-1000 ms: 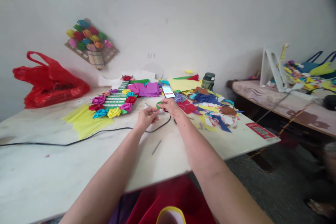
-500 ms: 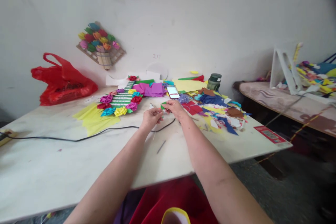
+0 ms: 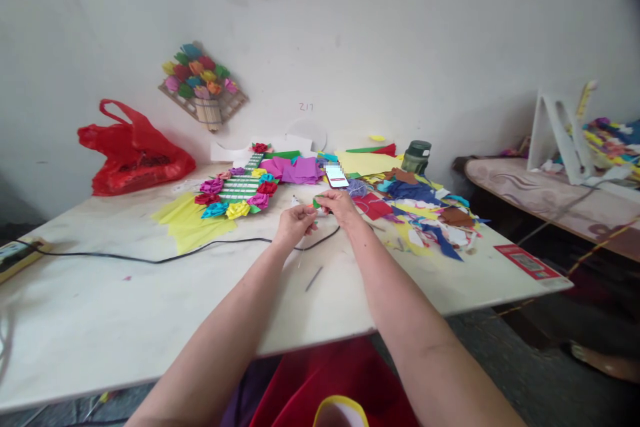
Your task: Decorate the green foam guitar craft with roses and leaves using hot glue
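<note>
both hands [image 3: 315, 213] meet just in front of the phone [image 3: 337, 176] on the table [image 3: 150, 307]: right hand [image 3: 337, 203] pinches a small green paper piece [image 3: 317, 202], left hand [image 3: 295, 223] pinches something thin beside it. likely mid-assembly of a paper flower; steady fingertip alignment seems needed.

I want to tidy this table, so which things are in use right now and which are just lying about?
In use: left hand, right hand, green paper piece pinched between them.

Lying about: red bag, phone, green jar, black cable, paper scraps, flower board.
</note>
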{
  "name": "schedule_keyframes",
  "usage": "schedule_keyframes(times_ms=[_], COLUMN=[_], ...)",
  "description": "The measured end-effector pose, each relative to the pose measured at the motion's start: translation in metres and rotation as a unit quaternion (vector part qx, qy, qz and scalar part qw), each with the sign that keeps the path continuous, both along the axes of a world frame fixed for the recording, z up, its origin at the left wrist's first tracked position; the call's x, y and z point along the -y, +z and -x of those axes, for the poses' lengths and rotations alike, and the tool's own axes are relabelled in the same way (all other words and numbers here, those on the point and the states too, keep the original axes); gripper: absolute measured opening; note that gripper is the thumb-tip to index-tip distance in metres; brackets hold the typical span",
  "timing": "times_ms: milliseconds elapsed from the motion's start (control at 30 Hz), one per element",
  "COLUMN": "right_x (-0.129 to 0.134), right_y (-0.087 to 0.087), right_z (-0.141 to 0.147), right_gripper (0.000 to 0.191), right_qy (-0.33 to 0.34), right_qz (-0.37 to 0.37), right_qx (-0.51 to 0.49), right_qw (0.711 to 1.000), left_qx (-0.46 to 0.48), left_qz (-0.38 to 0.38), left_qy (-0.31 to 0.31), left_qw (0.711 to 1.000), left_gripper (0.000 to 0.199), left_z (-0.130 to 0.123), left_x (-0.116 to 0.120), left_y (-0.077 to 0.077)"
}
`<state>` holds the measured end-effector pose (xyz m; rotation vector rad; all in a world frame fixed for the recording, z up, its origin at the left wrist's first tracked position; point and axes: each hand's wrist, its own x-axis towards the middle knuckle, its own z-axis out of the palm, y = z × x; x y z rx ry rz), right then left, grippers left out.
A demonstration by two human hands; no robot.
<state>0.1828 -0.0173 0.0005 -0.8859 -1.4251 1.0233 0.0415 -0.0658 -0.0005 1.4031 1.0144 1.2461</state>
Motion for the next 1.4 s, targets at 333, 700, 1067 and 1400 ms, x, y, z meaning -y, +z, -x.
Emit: schedule_keyframes(times_ms=[333, 700, 1067, 1400], right_x=[0.005, 0.01, 0.007, 0.009], right_y=[0.003, 0.009, 0.005, 0.006], right_z=[0.003, 0.003, 0.004, 0.001], right_gripper=[0.025, 0.036, 0.033, 0.03], right_qy=[0.026, 0.048, 0.014, 0.064], right_qz=[0.016, 0.032, 0.025, 0.051], right_qx=[-0.039, -0.008, 0.032, 0.012], right_qw=[0.999, 0.998, 0.999, 0.997], left_qx=[0.018, 0.034, -0.047, -0.075], left_qz=[0.005, -0.016, -0.024, -0.045], left_qy=[-0.002, -0.021, 0.006, -0.005], left_qw=[1.0, 0.999, 0.999, 0.996], left_gripper=[0.035, 0.034, 0.025, 0.024], left_z=[0.003, 0.011, 0.008, 0.01], left_x=[0.001, -0.004, 0.004, 0.003], left_y=[0.002, -0.004, 0.005, 0.004])
